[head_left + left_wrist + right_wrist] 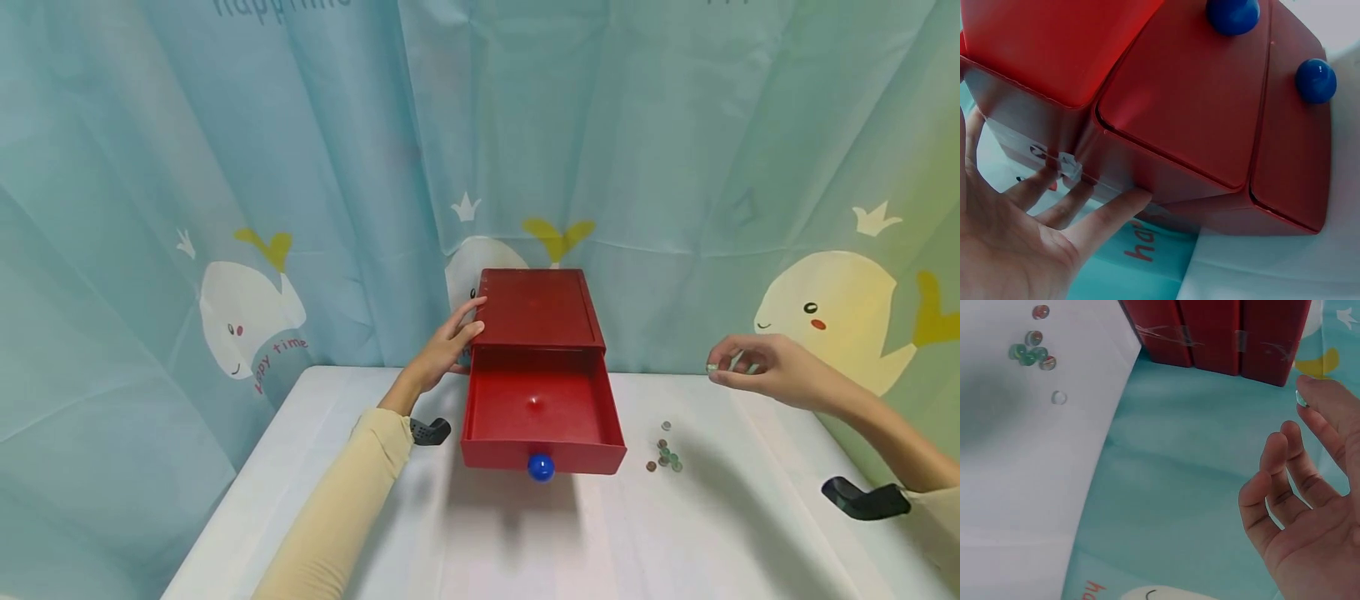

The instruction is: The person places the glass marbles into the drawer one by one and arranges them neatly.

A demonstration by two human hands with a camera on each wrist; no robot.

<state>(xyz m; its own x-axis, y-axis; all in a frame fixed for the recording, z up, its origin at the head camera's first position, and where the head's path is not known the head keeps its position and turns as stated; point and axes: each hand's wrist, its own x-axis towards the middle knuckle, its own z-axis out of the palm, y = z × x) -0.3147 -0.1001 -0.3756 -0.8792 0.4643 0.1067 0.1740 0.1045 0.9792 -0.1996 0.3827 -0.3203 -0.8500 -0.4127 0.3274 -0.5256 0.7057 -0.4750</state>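
A red drawer cabinet (536, 310) stands in the middle of the table, its top drawer (491, 454) pulled out by a blue knob (541, 467) side. My left hand (437, 354) rests against the cabinet's left side, fingers spread and fairly straight. In the left wrist view, two lower drawers (1179, 94) are closed. Between thumb and index finger, my right hand (772, 367) pinches a small clear-greenish marble (1300, 399), raised above the table to the right of the cabinet. Its other fingers are loosely bent. Nothing shows inside the pulled-out drawer.
Several glass marbles (664, 460) lie in a loose group on the white table (375, 533), right of the drawer. One clear marble (1059, 397) sits apart from them. A blue-green curtain (645, 167) with whale prints hangs behind the table.
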